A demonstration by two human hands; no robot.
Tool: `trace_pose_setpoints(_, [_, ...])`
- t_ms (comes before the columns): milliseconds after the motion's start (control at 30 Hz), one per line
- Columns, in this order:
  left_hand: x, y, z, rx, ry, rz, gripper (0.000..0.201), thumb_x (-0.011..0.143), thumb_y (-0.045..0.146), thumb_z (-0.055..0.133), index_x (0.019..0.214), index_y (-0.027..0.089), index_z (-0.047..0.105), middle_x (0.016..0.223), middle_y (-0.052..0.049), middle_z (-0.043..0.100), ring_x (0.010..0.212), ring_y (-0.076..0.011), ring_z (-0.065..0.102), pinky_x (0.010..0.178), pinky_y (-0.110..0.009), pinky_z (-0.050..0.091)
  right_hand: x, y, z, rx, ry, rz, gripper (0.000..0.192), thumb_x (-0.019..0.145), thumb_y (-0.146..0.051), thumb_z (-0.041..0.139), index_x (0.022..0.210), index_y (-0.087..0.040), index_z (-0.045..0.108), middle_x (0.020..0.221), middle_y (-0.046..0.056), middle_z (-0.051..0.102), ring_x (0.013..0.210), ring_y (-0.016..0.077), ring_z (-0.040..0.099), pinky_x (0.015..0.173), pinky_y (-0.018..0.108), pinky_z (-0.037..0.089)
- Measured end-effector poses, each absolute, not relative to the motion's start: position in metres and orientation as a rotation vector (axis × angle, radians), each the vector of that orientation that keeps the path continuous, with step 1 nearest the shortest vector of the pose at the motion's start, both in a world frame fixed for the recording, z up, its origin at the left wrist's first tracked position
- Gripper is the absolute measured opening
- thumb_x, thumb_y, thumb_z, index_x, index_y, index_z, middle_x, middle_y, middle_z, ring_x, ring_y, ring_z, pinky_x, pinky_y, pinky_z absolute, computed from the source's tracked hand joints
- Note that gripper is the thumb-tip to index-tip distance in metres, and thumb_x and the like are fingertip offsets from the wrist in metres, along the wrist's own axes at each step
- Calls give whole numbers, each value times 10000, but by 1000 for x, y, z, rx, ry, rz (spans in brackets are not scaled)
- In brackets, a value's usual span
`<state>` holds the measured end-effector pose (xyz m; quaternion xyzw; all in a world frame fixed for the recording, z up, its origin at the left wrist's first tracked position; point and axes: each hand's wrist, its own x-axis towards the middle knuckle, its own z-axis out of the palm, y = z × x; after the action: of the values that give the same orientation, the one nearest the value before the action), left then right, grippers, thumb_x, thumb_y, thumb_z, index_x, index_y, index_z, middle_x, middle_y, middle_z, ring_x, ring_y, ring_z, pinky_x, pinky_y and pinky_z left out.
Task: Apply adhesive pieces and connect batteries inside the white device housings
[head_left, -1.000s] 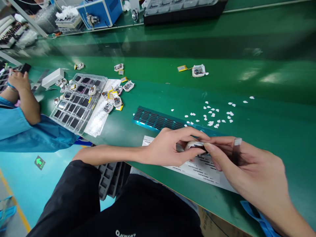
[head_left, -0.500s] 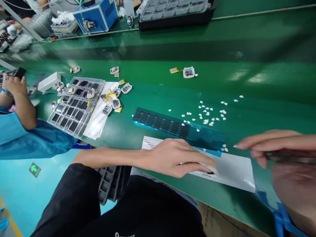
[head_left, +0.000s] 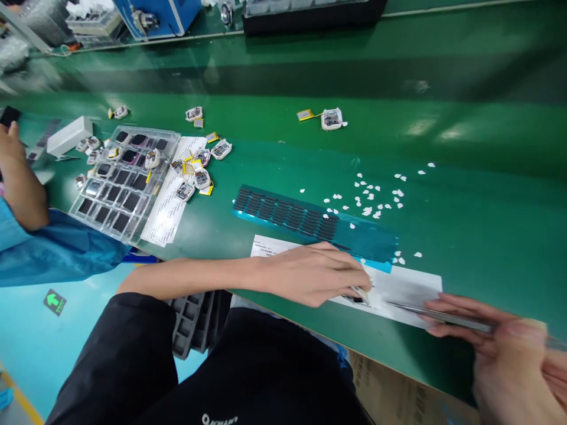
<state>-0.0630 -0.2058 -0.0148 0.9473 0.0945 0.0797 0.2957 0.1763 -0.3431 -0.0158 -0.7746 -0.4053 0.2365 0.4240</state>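
Note:
My left hand (head_left: 314,274) is closed around a small white device housing (head_left: 361,295), mostly hidden under the fingers, above a white printed sheet (head_left: 411,292). Metal tweezers (head_left: 443,314) are gripped in my right hand (head_left: 491,336), their tips pointing left toward the housing and apart from it. Just behind my left hand lies a blue film strip (head_left: 367,239) carrying rows of thin black pieces (head_left: 286,211). Small white tabs (head_left: 367,211) are scattered on the green table behind the strip; one tab (head_left: 417,255) lies near the sheet's back edge.
Opened white housings with yellow batteries (head_left: 201,179) lie beside a clear compartment tray (head_left: 119,192) at left. Another housing (head_left: 332,119) sits farther back. A co-worker's arm (head_left: 22,183) reaches in at far left. A blue box (head_left: 155,18) and a black tray (head_left: 310,18) stand at the back.
My right hand has moved down and left, bringing the tweezers over the white sheet. A white tab that was by its fingertips now lies on the table. The view has shifted slightly.

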Motion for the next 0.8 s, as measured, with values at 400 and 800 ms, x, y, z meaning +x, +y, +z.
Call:
trace_pose_setpoints(400, [-63,-205,-20,2573,204,250,396,1159,285,342,1307,130,676,1388,-110,750,1330,-202,678,1053,-351,478,182,-347,-22,-2053,-977,581,423,807,-694,748,626,-312,759,768,69,784,769,337,765,912,575,651])
trace_pose_setpoints(800, [-62,-205,-18,2501,215,266,359,1146,281,396,1270,132,698,1338,-120,767,1317,-213,687,1074,-366,496,179,-337,-16,-1811,-904,729,488,737,-746,802,609,-280,730,714,82,746,628,264,685,658,464,629])
